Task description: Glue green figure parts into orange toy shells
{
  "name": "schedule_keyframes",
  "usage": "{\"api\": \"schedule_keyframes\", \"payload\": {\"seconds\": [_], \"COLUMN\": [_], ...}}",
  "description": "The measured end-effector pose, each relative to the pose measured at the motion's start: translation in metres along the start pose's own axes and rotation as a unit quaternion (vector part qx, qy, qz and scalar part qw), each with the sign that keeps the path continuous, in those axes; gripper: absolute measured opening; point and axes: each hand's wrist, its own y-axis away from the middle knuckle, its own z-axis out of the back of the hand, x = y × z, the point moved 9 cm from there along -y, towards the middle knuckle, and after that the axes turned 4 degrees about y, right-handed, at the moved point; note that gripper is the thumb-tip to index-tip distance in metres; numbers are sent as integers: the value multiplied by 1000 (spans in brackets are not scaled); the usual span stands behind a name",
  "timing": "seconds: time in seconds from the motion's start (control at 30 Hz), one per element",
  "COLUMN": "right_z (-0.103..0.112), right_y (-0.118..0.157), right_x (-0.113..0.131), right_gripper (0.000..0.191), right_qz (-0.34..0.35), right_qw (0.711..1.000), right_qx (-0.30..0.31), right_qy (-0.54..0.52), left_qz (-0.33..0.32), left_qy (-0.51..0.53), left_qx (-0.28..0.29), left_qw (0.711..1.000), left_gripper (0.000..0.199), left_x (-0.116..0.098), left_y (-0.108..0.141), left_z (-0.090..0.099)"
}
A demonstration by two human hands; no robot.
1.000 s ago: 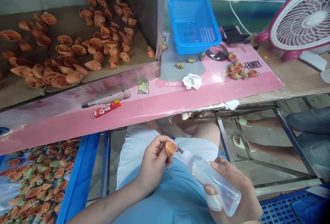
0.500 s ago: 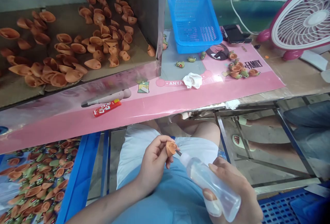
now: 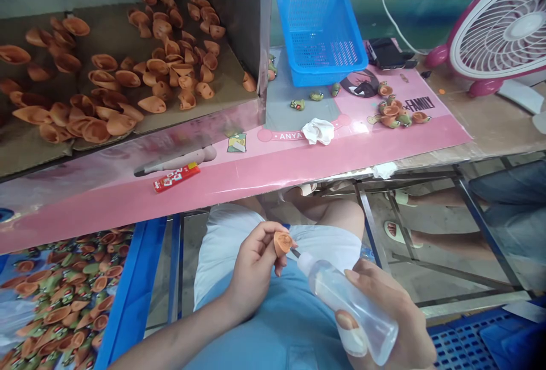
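Observation:
Between the thumb and fingers of my left hand [image 3: 256, 267] is a small orange cup-shaped piece [image 3: 282, 244], its hollow side facing up. My right hand [image 3: 384, 307] is wrapped round a clear squeeze bottle [image 3: 352, 307] with a white cap. The bottle's dark thin nozzle [image 3: 295, 253] points left and meets the right edge of the orange piece; whether its tip is inside cannot be made out. Both hands are above my lap. One finger of my right hand has a white covering [image 3: 353, 336].
Many orange pieces [image 3: 153, 104] lie on cardboard inside a box-like booth. A blue basket [image 3: 322, 34], crumpled tissue [image 3: 318, 131], red packet [image 3: 176, 177] and fan [image 3: 503, 29] are on the table. A blue crate [image 3: 130, 302] of painted pieces stands lower left. Another person's legs [image 3: 447, 239] show at right.
Both hands hold almost the same pose, with the nozzle still at the orange piece. The view has shifted very slightly.

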Motion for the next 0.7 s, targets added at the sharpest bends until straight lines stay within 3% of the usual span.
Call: {"api": "schedule_keyframes", "payload": {"seconds": [0.33,0.5,0.63,0.7], "right_z": [0,5,-2,1], "right_y": [0,-2,-3,-1], "right_x": [-2,-2,-3,-3], "right_gripper": [22,22,27,28], "right_qz": [10,7,-4,0], "right_qw": [998,1000,999,999], "right_qx": [52,14,38,18], "right_qy": [-17,-11,-19,-27], "left_qz": [-5,0,8,10], "left_qy": [4,-1,-5,-5], "left_qx": [-15,0,11,7], "left_qw": [1000,1000,1000,1000], "left_gripper": [6,5,6,6], "left_x": [-2,0,2,2], "left_y": [0,-1,0,-1], "left_z": [3,0,-2,-2]}}
